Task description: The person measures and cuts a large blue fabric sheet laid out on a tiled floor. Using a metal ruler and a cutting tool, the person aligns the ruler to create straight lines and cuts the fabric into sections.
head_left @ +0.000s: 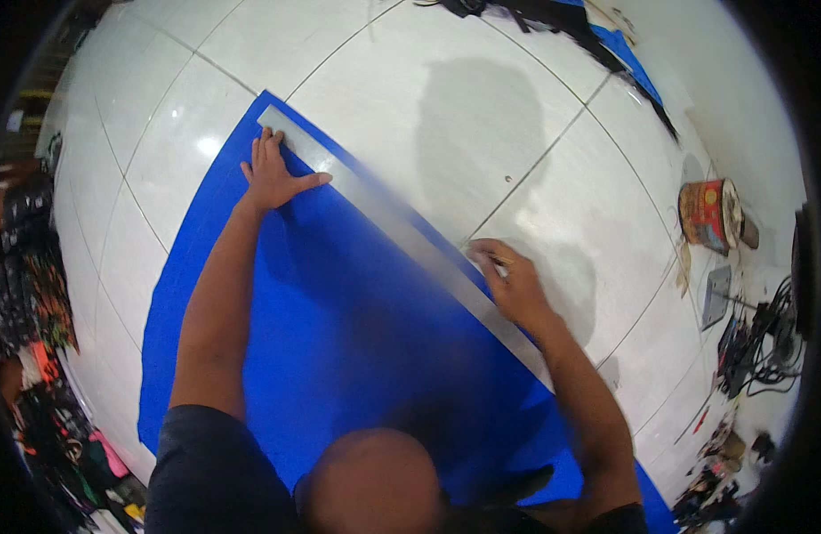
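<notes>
A large piece of bright blue cloth (pixel 339 294) lies on the tiled floor below me. Along its upper right edge runs a long, flat metal ruler (pixel 384 218), set diagonally. My left hand (pixel 273 178) presses near the ruler's far end, fingers and thumb spread, partly on the metal and partly on the cloth. Beside the ruler's outer edge, about midway along, my right hand (pixel 515 283) is closed in a pinch. Something small and pale seems to sit at its fingertips, too small and blurred to name.
White floor tiles (pixel 366 98) surround the cloth. A round tub with a printed label (pixel 706 216) stands by the right wall, with black cables (pixel 771 343) nearer me. Dark and blue cloth (pixel 597 40) lies at the far right. Mixed piles of cloth (pixel 72 463) line the left side.
</notes>
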Action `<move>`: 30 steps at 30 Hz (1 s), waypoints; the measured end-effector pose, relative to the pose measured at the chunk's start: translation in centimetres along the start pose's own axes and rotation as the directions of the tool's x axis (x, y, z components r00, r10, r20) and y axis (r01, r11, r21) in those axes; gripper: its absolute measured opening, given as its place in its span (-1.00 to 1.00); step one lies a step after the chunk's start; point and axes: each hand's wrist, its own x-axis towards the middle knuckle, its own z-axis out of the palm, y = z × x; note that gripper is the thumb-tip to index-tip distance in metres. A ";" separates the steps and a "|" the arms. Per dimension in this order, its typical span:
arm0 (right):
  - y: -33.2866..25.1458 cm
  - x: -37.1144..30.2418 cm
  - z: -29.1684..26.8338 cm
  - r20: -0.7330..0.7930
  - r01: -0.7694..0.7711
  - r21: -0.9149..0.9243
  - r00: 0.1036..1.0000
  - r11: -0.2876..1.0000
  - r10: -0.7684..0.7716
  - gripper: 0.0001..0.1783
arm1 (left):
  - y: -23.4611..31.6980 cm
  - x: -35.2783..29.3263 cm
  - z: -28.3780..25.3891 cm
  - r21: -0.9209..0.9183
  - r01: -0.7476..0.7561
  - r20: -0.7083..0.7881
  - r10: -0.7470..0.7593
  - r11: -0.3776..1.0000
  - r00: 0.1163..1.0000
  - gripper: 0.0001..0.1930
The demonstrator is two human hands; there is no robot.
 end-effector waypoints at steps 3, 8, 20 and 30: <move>-0.6 1.2 2.1 0.030 0.101 -0.147 0.995 0.984 -0.098 -0.79 | -0.3 -0.3 0.1 -0.069 -0.008 -0.012 0.008 0.998 1.000 0.46; -0.2 1.1 1.9 0.093 0.124 -0.207 0.990 0.970 -0.106 -0.86 | 0.0 -0.5 -0.1 -0.087 0.002 -0.024 -0.004 0.996 1.000 0.43; -1.0 2.8 2.1 0.245 0.324 -0.348 0.937 0.880 -0.248 -0.85 | -0.1 -0.5 0.0 -0.095 -0.013 -0.036 0.009 0.995 0.999 0.41; -8.5 22.9 12.3 0.344 0.520 -0.369 0.846 0.770 -0.407 -0.73 | -0.4 -0.7 -0.3 -0.159 -0.010 -0.030 0.006 0.987 1.000 0.42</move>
